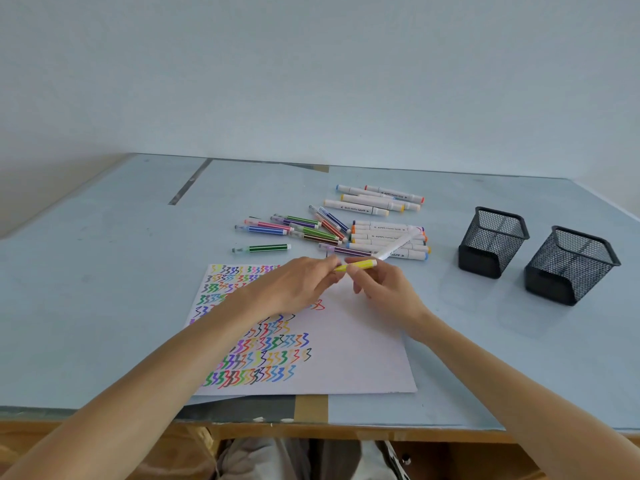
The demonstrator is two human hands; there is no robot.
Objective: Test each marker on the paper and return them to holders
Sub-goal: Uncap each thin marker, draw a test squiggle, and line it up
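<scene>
Holding a yellow marker (356,265) over the paper (363,348), the right hand (384,289) grips its barrel while the left hand (298,285) pinches its near end, seemingly uncapping it; next comes a test scribble, then both holders (491,242) right of the paper.

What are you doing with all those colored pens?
A person is trying out markers on a sheet of paper, which already has rows of colorful squiggles. Right now both hands hold a yellow marker above the paper: the left hand at one end, the right hand around the barrel. Many more markers lie loose on the table, and two black mesh holders on the right look empty.
</scene>
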